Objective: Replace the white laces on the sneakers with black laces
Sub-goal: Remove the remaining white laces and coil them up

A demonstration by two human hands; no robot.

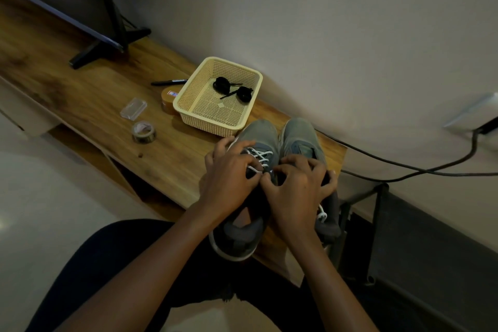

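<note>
Just past the grip, the toe of the grey sneaker [262,132] is pointing away toward the wall [350,35], shoe lying lengthwise under the wrists, while left hand [229,172] and right hand [296,188] are both pinching its white lace [260,156].

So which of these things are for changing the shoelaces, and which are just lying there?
For the job: the sneaker being unlaced, its white lace, the other sneaker, the black laces, the basket holding them.

Just lying there: marker, tape roll, clear plastic case, brown tape roll, black cable.
</note>
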